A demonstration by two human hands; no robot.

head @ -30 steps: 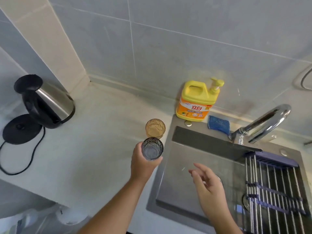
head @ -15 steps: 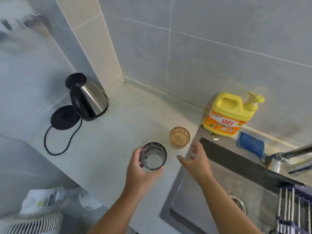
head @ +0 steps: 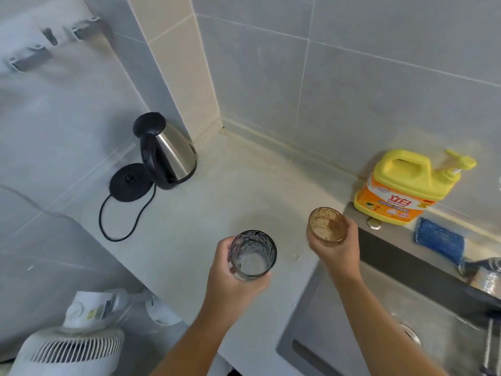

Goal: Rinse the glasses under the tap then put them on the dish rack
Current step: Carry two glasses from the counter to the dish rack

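My left hand (head: 233, 283) grips a dark grey textured glass (head: 252, 255), upright above the counter. My right hand (head: 339, 253) holds an amber textured glass (head: 326, 222), lifted a little above the counter beside the sink's left rim. The steel sink (head: 325, 316) lies at the lower right. Only the base of the tap (head: 485, 272) shows at the right edge. A sliver of the dish rack (head: 489, 348) is visible at the bottom right corner.
A yellow dish-soap bottle (head: 406, 185) and a blue sponge (head: 439, 240) stand behind the sink. A steel kettle (head: 168, 153) with its black base (head: 130, 181) and cord sits at the counter's far left. A white fan (head: 67, 351) stands below the counter edge.
My right hand reached from over the sink to the amber glass and took hold of it. The view swung left, so the tap and rack slid almost out of frame. The left hand kept its glass.
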